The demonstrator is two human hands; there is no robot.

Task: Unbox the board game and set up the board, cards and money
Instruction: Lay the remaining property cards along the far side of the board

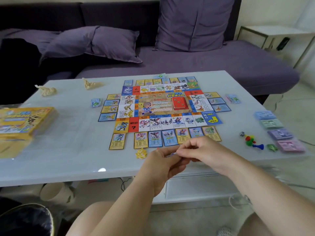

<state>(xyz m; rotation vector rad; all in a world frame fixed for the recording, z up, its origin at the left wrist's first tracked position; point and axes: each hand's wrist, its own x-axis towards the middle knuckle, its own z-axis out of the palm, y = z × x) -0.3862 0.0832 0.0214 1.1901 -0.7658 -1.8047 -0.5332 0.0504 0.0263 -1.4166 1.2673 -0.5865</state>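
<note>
Both hands meet over the near edge of the table (68,150): the left hand (163,165) and the right hand (202,150) curl their fingertips together and pinch a small piece (172,155) between them, too blurred to name, with only a hint of purple showing. It is probably being separated or readied for laying down. That is best done low over the tabletop, so a slip lands on the surface and not the floor, with the wrists kept off the row of property cards (155,137) just beyond the knuckles. The game board (163,106) lies further out, ringed by cards and carrying a red card deck (179,103). A yellow star token (141,153) sits just left of the left hand, a likely neighbour for the piece. The pale tabletop looks glossy and slick, so I would press cards down rather than drop them. Well right of the right hand lie the money stacks (279,133), with a die and coloured pawns (250,139) nearer in. Far to the left lies the yellow game box (25,121), and crumpled wrappers (46,90) lie beyond it. A purple sofa (204,65) with cushions runs behind the table.
</note>
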